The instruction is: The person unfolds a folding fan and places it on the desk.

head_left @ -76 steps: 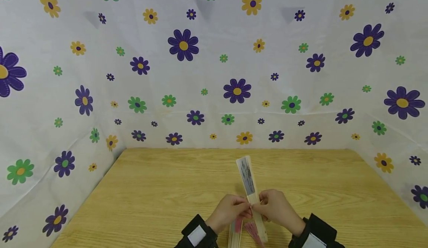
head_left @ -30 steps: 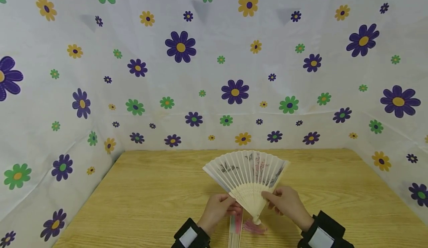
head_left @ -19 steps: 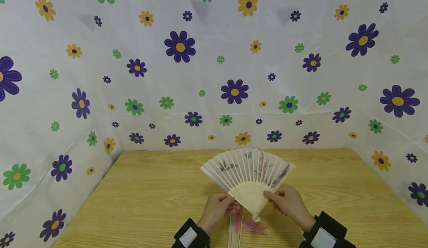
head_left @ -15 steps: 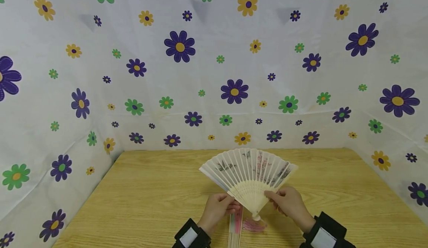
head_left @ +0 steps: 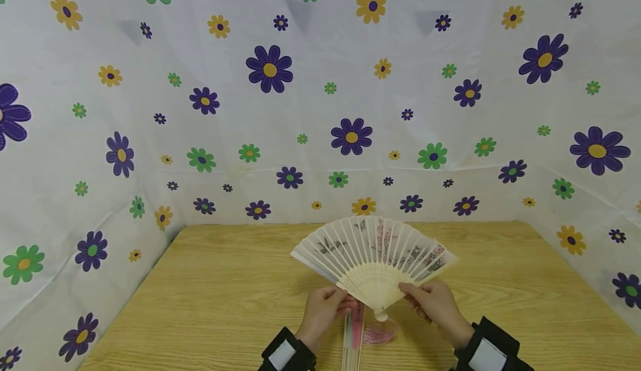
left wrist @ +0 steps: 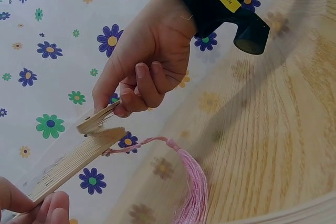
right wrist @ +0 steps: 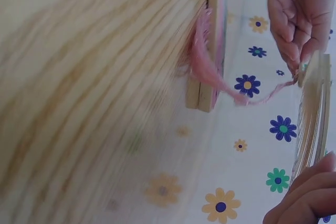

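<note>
We see the left hand (head_left: 324,311) and right hand (head_left: 434,304) pinching the outer ribs of a spread fan (head_left: 373,254) held just above the table (head_left: 225,282). Its pink tassel (head_left: 378,335) hangs between them, beside a folded fan (head_left: 353,337) under the left hand.

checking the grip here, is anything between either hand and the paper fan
Nothing visible. The left hand and the right hand each pinch an outer rib of the spread pale bamboo-and-paper folding fan directly. Its pink tassel hangs below, and a second, closed pink-edged folding fan lies on the wooden table underneath.
</note>
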{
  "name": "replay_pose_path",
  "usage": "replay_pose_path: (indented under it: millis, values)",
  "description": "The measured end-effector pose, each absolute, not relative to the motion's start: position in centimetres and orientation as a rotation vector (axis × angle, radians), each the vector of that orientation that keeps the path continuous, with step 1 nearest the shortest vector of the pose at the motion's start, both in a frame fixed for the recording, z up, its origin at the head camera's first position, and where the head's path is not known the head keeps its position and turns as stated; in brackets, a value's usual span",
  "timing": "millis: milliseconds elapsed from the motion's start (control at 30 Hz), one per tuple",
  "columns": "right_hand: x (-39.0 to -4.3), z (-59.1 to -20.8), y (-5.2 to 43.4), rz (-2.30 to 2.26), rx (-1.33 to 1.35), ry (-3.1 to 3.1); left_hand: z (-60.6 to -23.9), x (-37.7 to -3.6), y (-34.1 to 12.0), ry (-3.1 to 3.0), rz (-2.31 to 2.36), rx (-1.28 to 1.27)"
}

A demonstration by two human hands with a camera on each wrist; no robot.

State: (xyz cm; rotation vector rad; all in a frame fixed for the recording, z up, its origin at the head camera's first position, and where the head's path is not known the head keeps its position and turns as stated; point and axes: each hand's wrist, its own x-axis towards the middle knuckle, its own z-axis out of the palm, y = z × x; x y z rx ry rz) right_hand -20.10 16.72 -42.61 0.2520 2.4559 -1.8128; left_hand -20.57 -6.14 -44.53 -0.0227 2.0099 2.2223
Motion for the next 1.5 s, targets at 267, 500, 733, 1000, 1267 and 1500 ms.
replay_pose_path:
  millis: [267,500,733,1000,1267,1500]
  values:
    - [-19.94,-42.85,16.65,-1.871,0.329,2.382,-44.78,-20.44,-6.09,1.982,2.283,-0.026]
    - [-19.88,-42.8,16.64,-1.905,0.349,2.345,-44.64,-20.45,-6.0,1.956,2.319,-0.051]
    - [-19.88,-42.85,16.67,-1.95,0.355,2.307,-44.63,-20.34,-5.79,1.921,2.362,-0.083]
    - [-19.85,-42.8,16.96,-1.954,0.323,2.244,-44.76,-20.3,-5.65,1.871,2.421,-0.085]
    - [-19.68,-42.98,17.22,-1.954,0.327,2.165,-45.02,-20.23,-5.59,1.835,2.442,-0.116]
    - [-19.51,-42.59,17.33,-2.0,0.389,2.066,-44.91,-20.36,-5.27,1.796,2.476,-0.165]
